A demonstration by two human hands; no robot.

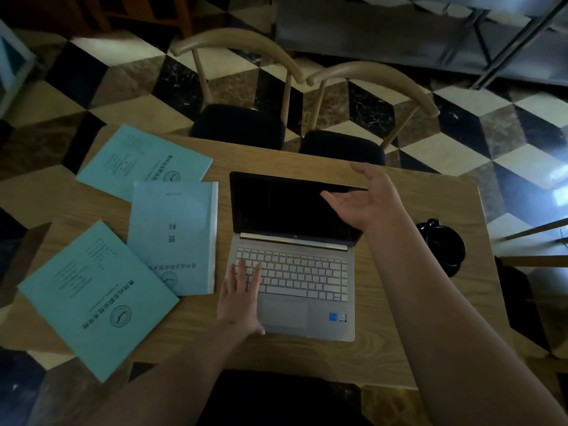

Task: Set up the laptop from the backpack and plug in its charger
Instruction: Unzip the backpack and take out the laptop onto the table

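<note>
A silver laptop stands with its lid up on the wooden table, its screen dark. My left hand lies flat with straight fingers on the left side of the keyboard and palm rest. My right hand hovers at the upper right corner of the screen, fingers spread and relaxed, holding nothing. A black bundle, perhaps the charger and its cable, lies on the table right of the laptop. No backpack is in view.
Three light blue booklets lie on the table left of the laptop. Two wooden chairs with dark seats stand at the table's far edge. Checkered floor surrounds the table; another chair's frame shows at the right edge.
</note>
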